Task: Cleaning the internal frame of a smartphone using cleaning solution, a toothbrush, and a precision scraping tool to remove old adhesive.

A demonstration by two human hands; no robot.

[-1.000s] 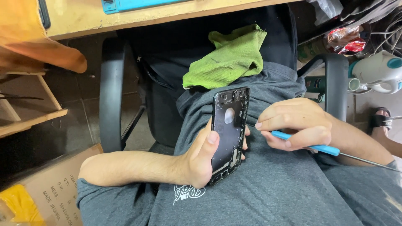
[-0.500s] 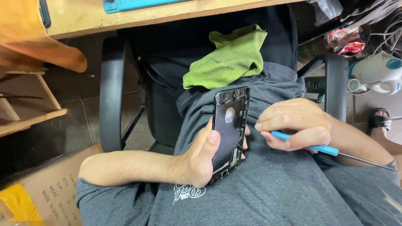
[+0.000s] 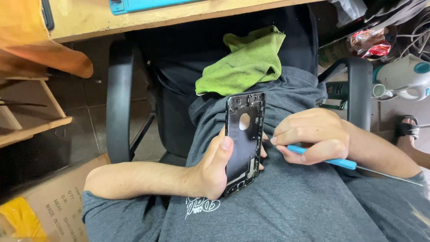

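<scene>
A cardboard box [image 3: 49,201] sits low on the left. The left hand [image 3: 214,170] wraps its fingers around a black phone shell [image 3: 243,141], held over the lap. Just beside it, the right hand [image 3: 309,136] pinches a blue tool [image 3: 320,157], tip at the shell's edge

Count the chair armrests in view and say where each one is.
2. One black armrest stands left of the person's lap, near the left hand; the other armrest is right, behind the right hand.
</scene>
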